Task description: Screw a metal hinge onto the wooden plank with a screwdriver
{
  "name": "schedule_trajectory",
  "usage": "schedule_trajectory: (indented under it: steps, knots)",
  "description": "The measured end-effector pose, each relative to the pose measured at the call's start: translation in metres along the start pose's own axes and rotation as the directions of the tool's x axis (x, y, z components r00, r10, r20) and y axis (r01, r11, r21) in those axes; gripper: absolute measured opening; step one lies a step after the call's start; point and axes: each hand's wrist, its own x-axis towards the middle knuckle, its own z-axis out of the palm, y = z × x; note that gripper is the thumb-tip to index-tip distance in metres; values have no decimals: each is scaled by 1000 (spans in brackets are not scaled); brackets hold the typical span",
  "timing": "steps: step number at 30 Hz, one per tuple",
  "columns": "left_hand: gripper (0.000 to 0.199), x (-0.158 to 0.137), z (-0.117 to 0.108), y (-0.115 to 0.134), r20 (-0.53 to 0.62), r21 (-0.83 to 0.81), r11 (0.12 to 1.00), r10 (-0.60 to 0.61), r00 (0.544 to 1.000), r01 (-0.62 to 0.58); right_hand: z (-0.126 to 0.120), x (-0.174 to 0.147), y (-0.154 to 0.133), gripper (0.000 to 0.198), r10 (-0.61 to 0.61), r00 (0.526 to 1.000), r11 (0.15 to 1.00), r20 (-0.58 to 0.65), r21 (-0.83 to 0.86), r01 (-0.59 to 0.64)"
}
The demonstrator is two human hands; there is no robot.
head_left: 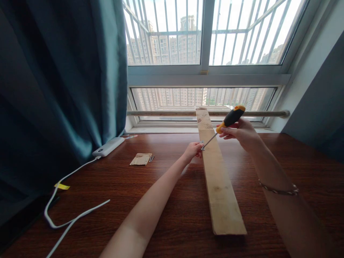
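A long wooden board (221, 186) lies lengthwise on the brown table, its far end reaching the rail under the window. My right hand (238, 132) is closed round a screwdriver (232, 116) with a black and yellow handle, held at a slant. Its shaft points down-left to a small metal fitting (202, 146) at the board's left edge. There my left hand (194, 149) has its fingers pinched on the fitting. The fitting's exact kind is too small to tell, and the fingers partly hide it.
Left of the board, a small flat wooden piece (141, 159) lies beside a few screws (151, 158). A white power bank (109, 146) with a white cable (70, 176) sits by the blue curtain (110, 71). A metal rail (166, 113) crosses before the window.
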Motion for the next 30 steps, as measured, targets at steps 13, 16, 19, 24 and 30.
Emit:
schedule_trajectory:
  steps: [13,16,19,24,30]
  knots:
    - [31,4,-3,-6,-2,28,1000,-10,1000,10,-4,15,25,45,-324,876,882,-357,-450,143]
    - [30,4,-4,-8,5,21,1000,13,1000,-13,-26,26,32,39,-375,801,832,-466,-550,69]
    - [29,5,-5,-10,11,15,1000,26,1000,-26,-50,39,45,39,-278,867,698,-414,-707,-114]
    - [30,7,-6,-13,20,13,999,36,999,-37,-66,54,88,32,208,959,330,-192,-910,-253]
    - [28,7,-6,-13,18,12,999,34,999,-35,-56,54,142,23,492,859,235,-143,-928,-289]
